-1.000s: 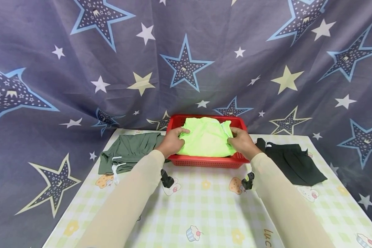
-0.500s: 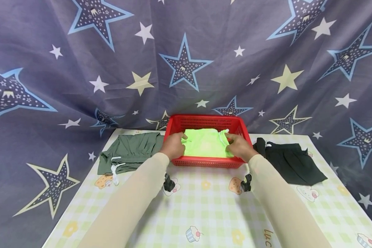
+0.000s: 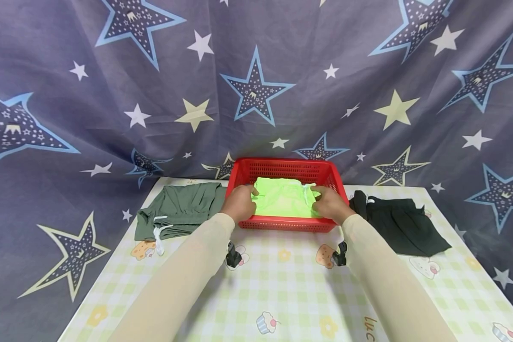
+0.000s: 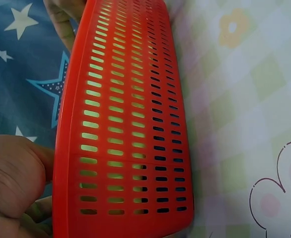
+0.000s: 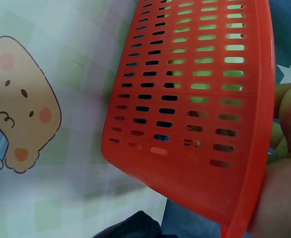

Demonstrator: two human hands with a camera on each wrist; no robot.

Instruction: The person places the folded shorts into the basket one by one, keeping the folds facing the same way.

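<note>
Folded neon-green shorts [image 3: 282, 197] lie inside a red perforated plastic basket [image 3: 288, 223] at the table's far edge. My left hand [image 3: 241, 202] reaches over the basket's left side and holds the shorts' left edge. At the opposite edge, near a white strip on the cloth, my right hand [image 3: 331, 203] pinches the shorts. Both wrist views look at the basket's front wall [image 4: 125, 114], with green showing through its slots. There, the left hand [image 4: 11, 181] and right hand [image 5: 289, 163] are partly hidden behind the rim, so their fingertips are out of sight.
Dark green shorts [image 3: 188, 204] with a white drawstring lie left of the basket. Black shorts [image 3: 403, 225] lie to the right. A checked tablecloth [image 3: 282, 285] with cartoon prints covers the table. A star-patterned curtain [image 3: 256, 137] hangs directly behind the basket.
Both hands have lowered the neon-green shorts from above the rim into the basket, uncovering its back wall. In the last half second the hands have hardly moved.
</note>
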